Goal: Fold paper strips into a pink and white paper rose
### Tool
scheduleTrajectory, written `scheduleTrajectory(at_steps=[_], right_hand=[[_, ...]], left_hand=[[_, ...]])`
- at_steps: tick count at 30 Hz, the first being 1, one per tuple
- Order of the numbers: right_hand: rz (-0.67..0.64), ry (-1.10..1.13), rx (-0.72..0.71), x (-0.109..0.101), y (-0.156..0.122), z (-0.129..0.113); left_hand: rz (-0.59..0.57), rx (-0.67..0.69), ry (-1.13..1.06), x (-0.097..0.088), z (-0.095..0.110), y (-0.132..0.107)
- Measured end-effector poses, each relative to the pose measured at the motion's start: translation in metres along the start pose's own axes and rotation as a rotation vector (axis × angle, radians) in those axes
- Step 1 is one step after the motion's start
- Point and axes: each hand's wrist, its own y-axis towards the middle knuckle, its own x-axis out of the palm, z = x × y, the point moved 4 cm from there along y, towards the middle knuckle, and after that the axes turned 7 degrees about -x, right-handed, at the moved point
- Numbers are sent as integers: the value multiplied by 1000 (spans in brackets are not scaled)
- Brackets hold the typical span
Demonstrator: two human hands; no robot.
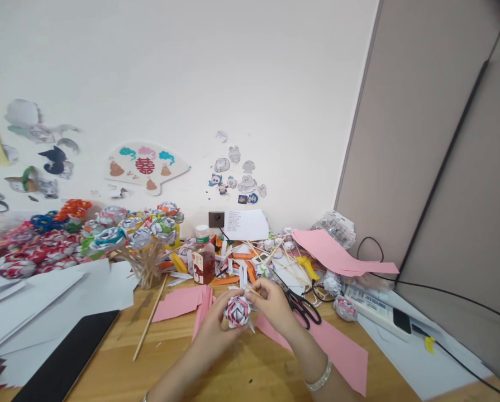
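A pink-and-white paper flower (238, 311) faces me above the wooden table (216, 371). My left hand (216, 322) wraps round its left side and underside. At the flower's upper right edge, the fingers of my right hand (271, 304) are pinched on what looks like a thin wooden stick (253, 292). Loose white paper strips stick out by the flower. Pink paper sheets (337, 349) lie under and beside my right forearm, and black-handled scissors (302, 307) rest just right of that hand. More folded pink paper (180, 302) lies to the left.
A bottle of reddish liquid (203, 262) stands behind my hands, beside scattered paper scraps and sticks. Many finished paper flowers (107, 237) crowd the back left. A loose stick (149, 321), a black tablet-like slab (69, 357) and white sheets lie left. A power strip (377, 310) lies right.
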Motion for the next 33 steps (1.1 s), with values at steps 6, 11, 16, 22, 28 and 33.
scheduleTrajectory(at_steps=[6,11,16,22,28,33], right_hand=[[-16,214,73,3,0,-2],[-37,219,58,3,0,-5],[-53,156,41,2,-1,-4],[-59,63,28,2,-2,-10],[-76,-79,3,0,-4,-12],[-87,-33,20,0,-3,-12]], left_hand=[[-13,-33,-67,2,-2,1],[-28,-49,-72,3,1,2],[-28,-24,-15,5,6,3],[-11,-35,46,5,8,0],[-20,2,81,5,13,-1],[-24,14,103,3,19,0]])
